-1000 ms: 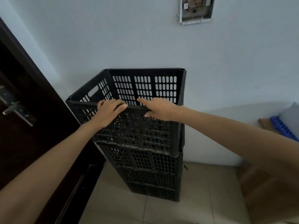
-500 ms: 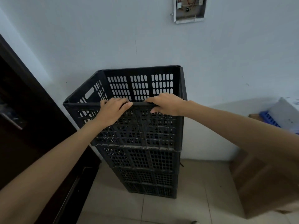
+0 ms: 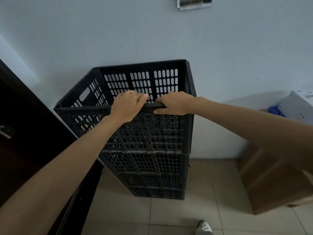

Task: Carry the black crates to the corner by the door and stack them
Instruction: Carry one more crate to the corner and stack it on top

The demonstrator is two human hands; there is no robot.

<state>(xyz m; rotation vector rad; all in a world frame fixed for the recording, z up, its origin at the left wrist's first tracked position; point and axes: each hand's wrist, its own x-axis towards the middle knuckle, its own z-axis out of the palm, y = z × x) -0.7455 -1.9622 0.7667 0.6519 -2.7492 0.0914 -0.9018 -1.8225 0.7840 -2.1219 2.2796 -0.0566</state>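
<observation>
A stack of several black perforated crates (image 3: 152, 167) stands on the tiled floor in the corner between the dark door (image 3: 33, 141) and the pale wall. The top crate (image 3: 81, 116) sits on the stack with its open side up. My left hand (image 3: 127, 106) lies over the top crate's near rim, fingers curled over the edge. My right hand (image 3: 172, 103) grips the same rim just to the right, thumb under the edge. Both hands are close together near the rim's middle. The crate's inside is empty as far as I see.
A brown cardboard box (image 3: 274, 180) stands on the floor at the right, close to the stack. Behind it lie a blue crate (image 3: 277, 110) and a white item (image 3: 298, 106). A wall box (image 3: 194, 3) hangs above. A shoe (image 3: 204, 228) shows at the bottom.
My right hand has closed over the near rim and both hands have drawn closer together on it. The view has tilted downward, showing more floor.
</observation>
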